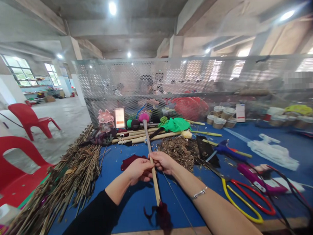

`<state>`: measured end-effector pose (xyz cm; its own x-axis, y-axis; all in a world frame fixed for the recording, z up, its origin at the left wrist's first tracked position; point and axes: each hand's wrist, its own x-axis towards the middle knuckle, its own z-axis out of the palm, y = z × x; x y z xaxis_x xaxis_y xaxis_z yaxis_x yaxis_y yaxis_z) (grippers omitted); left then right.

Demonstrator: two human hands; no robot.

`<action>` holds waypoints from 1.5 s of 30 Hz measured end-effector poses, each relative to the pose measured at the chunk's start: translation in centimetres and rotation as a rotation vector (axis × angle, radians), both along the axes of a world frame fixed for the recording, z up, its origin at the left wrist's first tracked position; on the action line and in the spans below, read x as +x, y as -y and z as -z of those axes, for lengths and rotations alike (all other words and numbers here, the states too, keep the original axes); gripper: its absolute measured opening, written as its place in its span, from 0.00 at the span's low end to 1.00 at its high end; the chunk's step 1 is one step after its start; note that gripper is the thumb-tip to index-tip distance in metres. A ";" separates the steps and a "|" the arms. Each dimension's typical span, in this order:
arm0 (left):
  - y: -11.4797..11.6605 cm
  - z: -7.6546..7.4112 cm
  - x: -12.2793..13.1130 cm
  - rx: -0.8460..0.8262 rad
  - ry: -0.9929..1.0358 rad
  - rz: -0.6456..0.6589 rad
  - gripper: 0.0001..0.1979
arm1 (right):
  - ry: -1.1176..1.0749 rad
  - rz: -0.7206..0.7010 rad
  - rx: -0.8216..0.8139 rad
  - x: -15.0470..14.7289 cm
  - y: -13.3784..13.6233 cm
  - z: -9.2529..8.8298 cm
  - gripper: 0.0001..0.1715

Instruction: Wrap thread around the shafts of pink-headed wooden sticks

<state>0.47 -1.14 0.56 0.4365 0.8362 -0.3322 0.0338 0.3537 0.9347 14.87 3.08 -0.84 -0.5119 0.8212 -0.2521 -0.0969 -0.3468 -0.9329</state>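
Observation:
A pale wooden stick (pixel 156 186) slants away from me above the blue tabletop, a magenta ball (pixel 144 117) at its far end. Its upper length has a greyish covering. My left hand (pixel 140 170) and my right hand (pixel 161 162) pinch the stick side by side near its middle, fingers closed. Dark red fabric (pixel 164 218) hangs at the near end. Another dark red cloth (pixel 129 161) lies just beyond my left hand. From below my right hand, a thin line (pixel 177 198) runs toward the table's front edge; whether I hold it is hidden.
Dry twigs (pixel 78 175) cover the left side. Brown shavings (pixel 177 151) lie beyond my right hand. To the right are red-and-yellow-handled shears (pixel 241 196), a purple glue gun (pixel 261 180) and paper cups (pixel 219 122). A perforated panel (pixel 114 81) stands behind; a person sits beyond it.

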 end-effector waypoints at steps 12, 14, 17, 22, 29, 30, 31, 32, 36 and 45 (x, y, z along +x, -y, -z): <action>-0.3 0.4 -0.1 -0.119 0.125 0.053 0.18 | 0.044 -0.020 0.000 0.1 0.3 0.3 0.13; -0.5 0.8 -0.1 -0.062 0.011 0.008 0.18 | 0.108 0.033 0.043 -0.3 0.2 0.7 0.15; -0.8 1.4 -0.2 0.126 -0.172 -0.114 0.20 | 0.166 0.086 0.075 -0.9 -0.1 1.2 0.17; -0.8 0.3 -0.6 0.052 0.014 -0.066 0.17 | 0.010 -0.054 -0.004 -0.3 -0.5 0.5 0.15; -0.6 0.3 -0.6 0.062 -0.110 -0.098 0.19 | 0.060 0.051 0.080 -1.0 -0.2 0.8 0.16; -0.6 0.5 -0.6 0.119 -0.159 -0.127 0.20 | 0.078 0.062 0.088 -1.2 -0.1 0.9 0.16; -0.6 0.7 -0.6 0.160 -0.180 -0.143 0.21 | 0.087 0.061 0.087 -1.2 -0.1 0.9 0.16; -0.7 0.7 -0.6 0.172 -0.168 -0.137 0.21 | 0.084 0.045 0.076 -1.2 -0.1 0.9 0.16; -0.6 0.1 -0.8 0.004 0.026 0.008 0.17 | 0.009 -0.086 -0.006 -0.4 -0.2 0.3 0.16; -1.0 1.3 -0.7 0.257 -0.265 -0.136 0.20 | 0.121 0.034 0.091 -1.4 -0.4 1.3 0.16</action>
